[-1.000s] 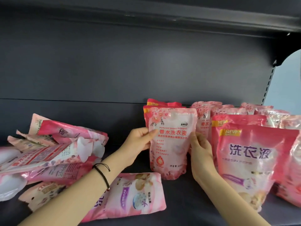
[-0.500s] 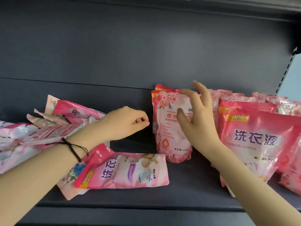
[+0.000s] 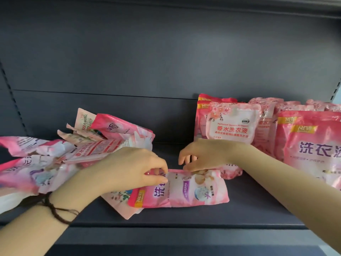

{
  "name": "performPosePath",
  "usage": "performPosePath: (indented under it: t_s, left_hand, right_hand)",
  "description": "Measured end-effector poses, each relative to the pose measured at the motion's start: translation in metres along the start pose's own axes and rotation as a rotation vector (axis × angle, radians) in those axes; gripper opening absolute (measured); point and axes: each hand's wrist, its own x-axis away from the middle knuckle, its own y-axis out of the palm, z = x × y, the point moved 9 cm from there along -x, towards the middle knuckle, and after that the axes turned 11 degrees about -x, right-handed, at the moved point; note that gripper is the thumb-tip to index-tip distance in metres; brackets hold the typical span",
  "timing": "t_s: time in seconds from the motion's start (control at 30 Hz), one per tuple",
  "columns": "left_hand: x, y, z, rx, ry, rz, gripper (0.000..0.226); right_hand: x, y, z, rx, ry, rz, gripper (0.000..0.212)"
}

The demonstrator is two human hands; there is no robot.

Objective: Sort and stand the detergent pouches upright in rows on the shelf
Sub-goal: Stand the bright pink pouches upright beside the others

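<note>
flat pouch (image 3: pixel 195 189) lay on its side on the shelf (image 3: pixel 184 218) near the front edge, btwn the two groups, printed face up & its "new" corner toward the left. left hand (image 3: pixel 132 169) reached in over the loose pile (image 3: pixel 79 150), fingers curled, thumb & forefinger pinching the flat pouch's far edge near its left part. right hand (image 3: pixel 204 156) was at the same edge further right, fingers curled down behind it & thumb on the front, gripping the pouch too. a dark hair tie (image 3: pixel 55 209) ringed the left wrist. under the flat pouch's left end a second pouch (image 3: pixel 118 198) w/ a floral print lay flat, partly covered. the loose pile was heaped on the shelf's left side, pouches tilted & overlapping. on the right, pouches stood upright in rows: a pale blossom-print pouch (image 3: pixel 232 124) fronted its row, just behind the right hand, w/ darker pink ones behind it; a big pink pouch (image 3: pixel 313 148) fronted the next row, cut off by the frame edge. dark grey back panel (image 3: pixel 166 61) ran behind it all
</note>
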Motion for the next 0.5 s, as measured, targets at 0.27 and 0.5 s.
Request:
performPosePath:
  t_s: [0.27, 0.5]
  left_hand:
    - [0.029, 0.032, -0.018, 0.136, -0.268, 0.091, 0.033]
    - [0.032, 0.022, -0.032, 0.284, -0.463, 0.314, 0.031]
  right_hand:
    - [-0.052, 0.045, 0.025, -0.276, 0.352, -0.082, 0.043]
    - [-0.017, 0.011, 0.040, -0.685, 0.280, 0.197, 0.016]
